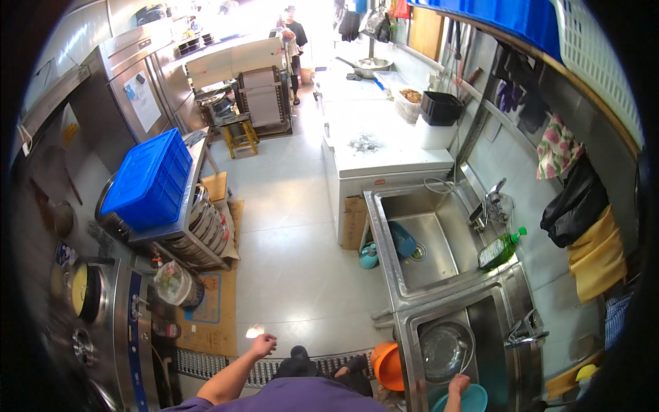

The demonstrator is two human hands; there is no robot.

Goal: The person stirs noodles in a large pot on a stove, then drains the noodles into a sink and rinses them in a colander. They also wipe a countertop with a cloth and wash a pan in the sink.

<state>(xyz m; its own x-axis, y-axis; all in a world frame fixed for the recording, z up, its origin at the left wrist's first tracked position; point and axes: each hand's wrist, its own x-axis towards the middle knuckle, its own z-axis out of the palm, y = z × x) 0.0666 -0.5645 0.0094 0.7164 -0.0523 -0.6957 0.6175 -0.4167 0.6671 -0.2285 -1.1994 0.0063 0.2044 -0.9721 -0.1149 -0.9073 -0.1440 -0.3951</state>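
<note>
My left hand [264,345] hangs over the floor beside the drain grate, its fingers loosely bent and nothing in them. Over the near sink [484,329], my right hand [460,383] is closed around the end of a thin metal handle [466,359]. That handle reaches to a round, shiny metal basin or strainer [445,350] in the sink; which of the two is hard to tell. Just below my right hand sits a teal plastic basin [473,399], partly covered by my forearm. An orange bucket [389,366] stands on the floor against the sink's left side.
The second sink [437,247] holds a blue scoop [401,240]; a green soap bottle [498,251] stands at its rim. On the left are a stove [110,329] and a blue crate [146,177]. A white chest freezer [381,134] lies ahead. A person [294,41] stands far back.
</note>
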